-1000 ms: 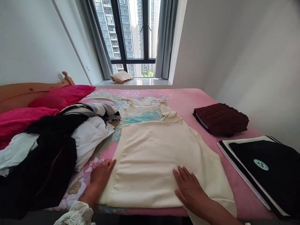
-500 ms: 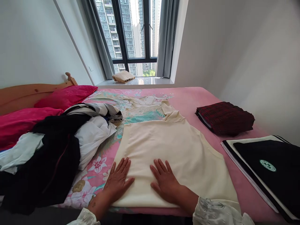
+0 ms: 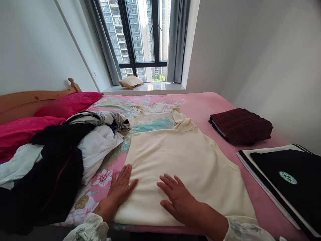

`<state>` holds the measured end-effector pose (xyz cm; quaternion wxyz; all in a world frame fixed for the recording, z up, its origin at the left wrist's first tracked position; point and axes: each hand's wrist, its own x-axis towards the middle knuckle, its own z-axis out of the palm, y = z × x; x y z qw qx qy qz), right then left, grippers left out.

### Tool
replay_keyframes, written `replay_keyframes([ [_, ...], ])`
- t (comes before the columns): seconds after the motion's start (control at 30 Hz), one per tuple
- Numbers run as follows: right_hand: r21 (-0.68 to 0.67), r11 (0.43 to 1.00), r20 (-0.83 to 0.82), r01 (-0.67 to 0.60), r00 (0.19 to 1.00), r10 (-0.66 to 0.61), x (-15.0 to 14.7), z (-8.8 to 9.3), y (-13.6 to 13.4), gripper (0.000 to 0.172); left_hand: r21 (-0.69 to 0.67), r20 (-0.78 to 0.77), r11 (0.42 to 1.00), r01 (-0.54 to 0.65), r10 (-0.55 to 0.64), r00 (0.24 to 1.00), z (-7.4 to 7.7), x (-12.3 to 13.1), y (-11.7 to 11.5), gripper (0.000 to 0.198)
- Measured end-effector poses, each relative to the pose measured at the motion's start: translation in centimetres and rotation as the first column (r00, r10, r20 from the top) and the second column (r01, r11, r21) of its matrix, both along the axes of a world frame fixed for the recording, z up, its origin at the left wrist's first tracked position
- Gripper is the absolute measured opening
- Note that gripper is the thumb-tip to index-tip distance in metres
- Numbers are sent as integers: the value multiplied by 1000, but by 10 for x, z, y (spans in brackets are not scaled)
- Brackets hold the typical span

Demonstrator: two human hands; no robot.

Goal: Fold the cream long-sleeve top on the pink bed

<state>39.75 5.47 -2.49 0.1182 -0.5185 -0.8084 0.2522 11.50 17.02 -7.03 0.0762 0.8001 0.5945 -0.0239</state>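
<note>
Our left hand [image 3: 121,187] and right hand [image 3: 179,199] lie open, palms flat on the near hem of the cream top [image 3: 185,167] spread on the bed [image 3: 200,103]. Pressing unevenly, we judge, could crease it or nudge it toward the loose clothes pile [image 3: 50,164] just left.

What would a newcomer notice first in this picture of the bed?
A cream top lies spread flat at the near middle of the pink floral bed, with the left hand and right hand pressed flat on it. A heap of black and white clothes is left; a folded plaid garment is right.
</note>
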Motion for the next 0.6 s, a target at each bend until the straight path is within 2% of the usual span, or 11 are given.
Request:
replay_keyframes([
  [0.07,-33,999,107,29,994,-26,16,-14,13,57,-50,-31,998,-41,40,999,3,-9,5,72],
  [0.13,-63,993,186,99,979,-86,32,-25,21,60,-53,-53,998,-43,40,998,10,-11,13,62],
  [0.2,-37,982,203,185,964,-174,35,-25,26,56,-11,-54,1000,-15,14,998,17,-4,26,50],
  [0.27,31,970,161,240,957,-241,23,-21,32,52,42,-7,999,21,-21,1000,19,11,41,49],
  [0.3,70,970,128,233,962,-240,15,-19,36,52,41,27,999,27,-28,999,17,19,48,51],
  [0.37,121,982,85,144,984,-155,5,-23,45,55,-10,80,1000,-9,9,997,8,31,60,58],
  [0.43,125,990,117,63,990,-78,13,-38,53,59,-58,99,996,-70,75,992,-4,33,67,64],
  [0.47,117,990,160,84,982,-103,25,-47,56,61,-66,111,993,-93,100,989,-9,30,70,64],
  [0.53,122,954,273,273,915,-297,63,-66,60,65,-48,153,992,-116,122,981,-14,22,76,57],
  [0.6,153,847,358,509,770,-528,102,-76,63,67,-23,189,991,-131,133,973,-12,16,83,50],
])
